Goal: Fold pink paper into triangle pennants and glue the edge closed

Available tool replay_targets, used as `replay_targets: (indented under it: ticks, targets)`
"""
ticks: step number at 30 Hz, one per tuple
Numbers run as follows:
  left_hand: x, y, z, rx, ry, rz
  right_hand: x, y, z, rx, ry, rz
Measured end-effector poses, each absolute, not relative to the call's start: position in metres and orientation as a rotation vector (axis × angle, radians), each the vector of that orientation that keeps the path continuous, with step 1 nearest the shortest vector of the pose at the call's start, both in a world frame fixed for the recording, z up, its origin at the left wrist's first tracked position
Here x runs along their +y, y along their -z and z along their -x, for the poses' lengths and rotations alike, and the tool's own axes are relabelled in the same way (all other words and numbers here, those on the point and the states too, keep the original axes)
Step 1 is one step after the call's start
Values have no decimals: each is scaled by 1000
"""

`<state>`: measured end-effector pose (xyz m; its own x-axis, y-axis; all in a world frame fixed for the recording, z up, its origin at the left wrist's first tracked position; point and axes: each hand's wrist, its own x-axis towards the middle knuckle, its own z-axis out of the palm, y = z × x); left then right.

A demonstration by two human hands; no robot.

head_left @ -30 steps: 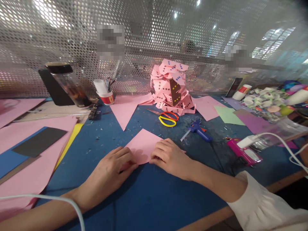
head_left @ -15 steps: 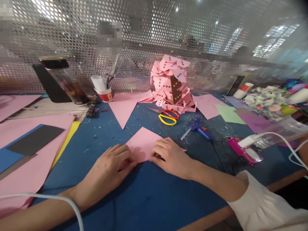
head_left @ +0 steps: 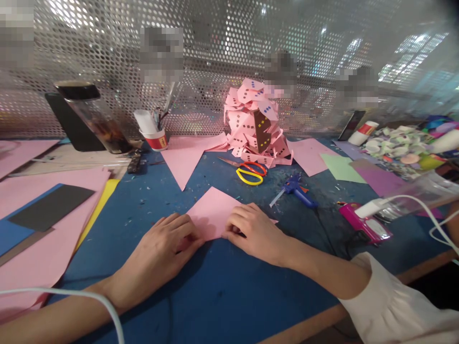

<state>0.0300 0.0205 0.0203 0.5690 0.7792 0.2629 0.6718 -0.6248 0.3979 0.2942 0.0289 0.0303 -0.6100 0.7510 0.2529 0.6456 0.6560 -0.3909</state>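
A pink sheet of paper lies on the blue tabletop in front of me, one corner pointing away. My left hand pinches its near left edge between thumb and curled fingers. On the near right edge, my right hand grips the paper with bent fingers, and a small pink tip shows past the knuckles. Both hands cover the side corners. Beyond the paper lie scissors with red and yellow handles. To their right is a blue glue gun with a glue stick protruding.
A pile of folded pink paper pieces with dot marks stands at the back. Pink sheets lie at left, near a dark-lidded bottle and a cup of tools. A magenta device with a white cable sits at right.
Both hands keep their hold on the pink paper with almost no movement. The view has shifted very slightly.
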Motion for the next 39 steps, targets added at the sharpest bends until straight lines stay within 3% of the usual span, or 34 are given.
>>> replay_targets:
  ticks: [39]
  targets:
    - [26, -18, -26, 1219, -617, -2635, 32, -30, -300, -2472, -389, 1090]
